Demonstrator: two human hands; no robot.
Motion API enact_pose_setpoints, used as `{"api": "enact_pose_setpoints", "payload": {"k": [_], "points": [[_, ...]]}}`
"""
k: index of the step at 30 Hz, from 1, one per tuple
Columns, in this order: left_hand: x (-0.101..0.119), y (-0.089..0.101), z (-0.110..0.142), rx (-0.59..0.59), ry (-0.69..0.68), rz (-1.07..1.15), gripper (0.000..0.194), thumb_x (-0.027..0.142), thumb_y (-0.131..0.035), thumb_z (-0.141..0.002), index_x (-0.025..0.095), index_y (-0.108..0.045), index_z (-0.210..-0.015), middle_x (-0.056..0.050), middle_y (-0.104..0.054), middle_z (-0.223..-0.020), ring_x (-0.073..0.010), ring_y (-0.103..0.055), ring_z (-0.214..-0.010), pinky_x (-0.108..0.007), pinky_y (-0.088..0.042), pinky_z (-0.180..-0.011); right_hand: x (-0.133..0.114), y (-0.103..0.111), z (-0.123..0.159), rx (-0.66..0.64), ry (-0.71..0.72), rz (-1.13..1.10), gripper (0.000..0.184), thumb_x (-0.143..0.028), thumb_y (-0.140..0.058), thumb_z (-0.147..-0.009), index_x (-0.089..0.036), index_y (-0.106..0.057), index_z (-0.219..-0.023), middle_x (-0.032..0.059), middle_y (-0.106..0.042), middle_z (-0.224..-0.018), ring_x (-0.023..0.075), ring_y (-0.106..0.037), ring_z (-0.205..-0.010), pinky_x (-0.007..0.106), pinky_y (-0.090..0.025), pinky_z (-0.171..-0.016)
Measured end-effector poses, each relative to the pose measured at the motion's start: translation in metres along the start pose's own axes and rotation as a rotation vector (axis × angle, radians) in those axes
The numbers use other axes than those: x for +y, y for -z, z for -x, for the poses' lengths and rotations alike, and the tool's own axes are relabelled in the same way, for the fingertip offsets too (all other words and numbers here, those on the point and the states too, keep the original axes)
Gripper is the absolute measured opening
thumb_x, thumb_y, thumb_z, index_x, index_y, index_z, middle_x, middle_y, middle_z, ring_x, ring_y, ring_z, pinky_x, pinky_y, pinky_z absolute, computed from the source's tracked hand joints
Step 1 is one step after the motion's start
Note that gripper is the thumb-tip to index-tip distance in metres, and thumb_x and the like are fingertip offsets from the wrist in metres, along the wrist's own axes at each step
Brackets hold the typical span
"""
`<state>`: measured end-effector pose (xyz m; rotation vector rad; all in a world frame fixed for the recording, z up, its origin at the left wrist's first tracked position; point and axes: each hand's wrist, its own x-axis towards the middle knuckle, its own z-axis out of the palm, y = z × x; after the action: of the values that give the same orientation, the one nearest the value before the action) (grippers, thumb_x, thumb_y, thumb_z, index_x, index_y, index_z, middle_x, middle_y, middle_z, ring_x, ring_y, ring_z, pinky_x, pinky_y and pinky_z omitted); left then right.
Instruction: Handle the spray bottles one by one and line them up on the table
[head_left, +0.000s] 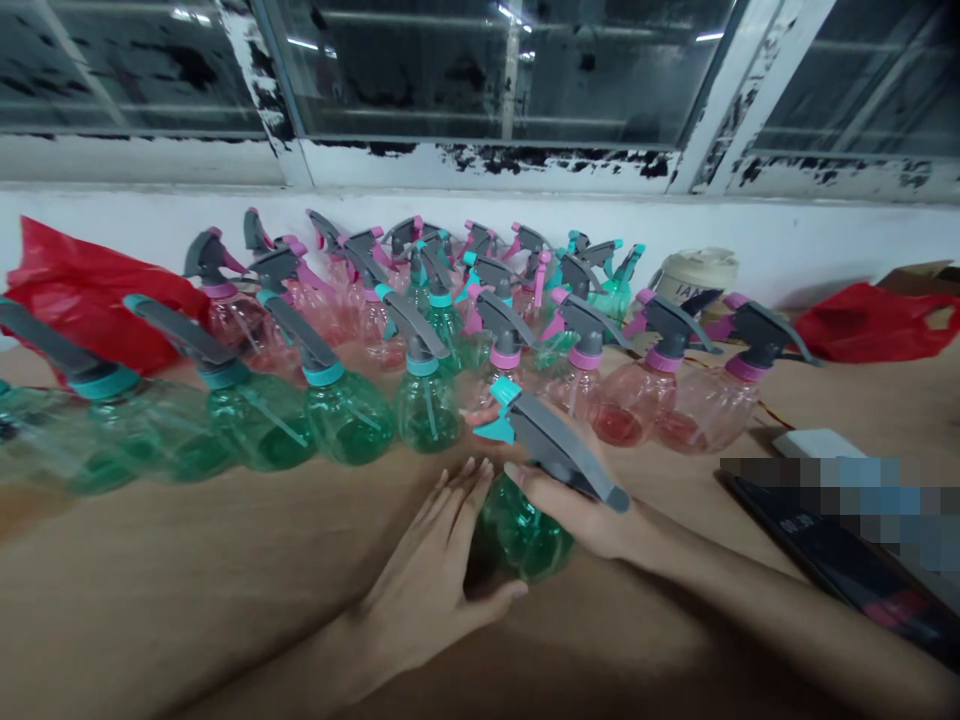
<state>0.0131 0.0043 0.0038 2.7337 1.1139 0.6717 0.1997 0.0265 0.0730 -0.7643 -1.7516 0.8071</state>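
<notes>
A green spray bottle (525,535) with a grey trigger head and teal nozzle stands on the brown table (187,580) in front of me. My right hand (577,505) is wrapped round its neck and trigger head. My left hand (435,570) cups the bottle's left side, fingers stretched along it and thumb underneath. Behind it stand rows of spray bottles: green ones (345,410) with teal collars to the left, pink ones (637,395) with pink collars to the right.
A red plastic bag (82,290) lies at the far left, another red bag (870,325) at the far right. A white tub (697,275) sits by the wall. A dark flat object (847,560) and a white block (817,443) lie at right.
</notes>
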Motion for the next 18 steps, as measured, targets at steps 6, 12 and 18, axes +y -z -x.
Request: {"api": "enact_pose_setpoints", "payload": {"k": [6,12,18], "points": [[-0.003,-0.010,0.003,0.005,0.021,-0.042,0.102,0.049,-0.064,-0.080,0.011,0.000,-0.151,-0.021,-0.033,-0.149,-0.0375,-0.033,-0.135,-0.054,-0.037,-0.105,-0.010,-0.001,-0.005,-0.004,-0.057,0.010,0.017,-0.027,-0.062,-0.079,-0.021,-0.062,-0.095,-0.0010,-0.059,-0.074,0.0142,-0.059,-0.061,0.031,-0.047,-0.061],[-0.003,-0.016,0.005,0.010,0.042,-0.060,0.101,0.049,-0.064,-0.080,0.012,-0.002,-0.151,-0.018,-0.031,-0.150,-0.0354,-0.028,-0.138,-0.053,-0.034,-0.108,-0.010,0.001,-0.006,-0.001,-0.044,0.076,0.017,-0.035,-0.060,-0.083,-0.019,-0.058,-0.076,-0.0018,-0.058,-0.068,0.0128,-0.058,-0.061,0.029,-0.045,-0.058],[0.000,-0.005,0.000,-0.045,0.004,-0.091,0.097,0.056,-0.062,-0.082,0.010,-0.010,-0.150,-0.021,-0.035,-0.148,-0.0361,-0.031,-0.136,-0.053,-0.034,-0.107,-0.008,0.002,-0.003,-0.013,-0.050,0.026,0.017,-0.036,-0.060,-0.085,-0.019,-0.062,-0.084,-0.0009,-0.060,-0.073,0.0126,-0.057,-0.063,0.029,-0.045,-0.060]]}}
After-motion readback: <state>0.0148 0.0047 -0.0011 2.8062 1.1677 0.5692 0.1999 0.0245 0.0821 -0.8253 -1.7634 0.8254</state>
